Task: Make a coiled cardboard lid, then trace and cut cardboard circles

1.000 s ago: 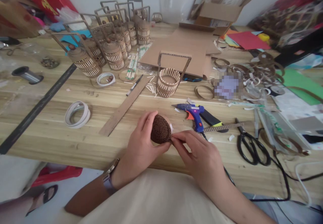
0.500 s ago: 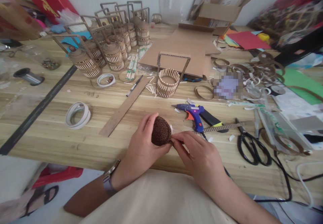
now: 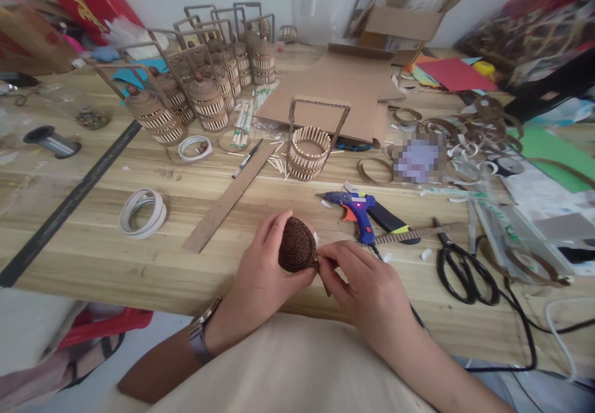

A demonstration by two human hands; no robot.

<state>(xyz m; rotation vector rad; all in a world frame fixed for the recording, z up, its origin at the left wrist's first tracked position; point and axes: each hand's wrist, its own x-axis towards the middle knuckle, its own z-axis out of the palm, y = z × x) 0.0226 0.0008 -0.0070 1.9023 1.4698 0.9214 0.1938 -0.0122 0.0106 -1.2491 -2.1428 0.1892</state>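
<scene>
Currently, left of the blue plastic glue gun (image 3: 365, 213) and nearer the wearer, the left hand (image 3: 263, 267) clasps a dark-brown round cardboard coil (image 3: 296, 245) between thumb and fingers; the right hand (image 3: 369, 279) pinches a thin brown strip (image 3: 326, 287) at its edge. Black scissors (image 3: 452, 262) lie right of the gun.

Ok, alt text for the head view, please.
The left hand holds a round brown coiled-cardboard piece; the right hand pinches at its edge. Beyond, on the wooden table, are a blue glue gun and a round basket of pale sticks.
</scene>
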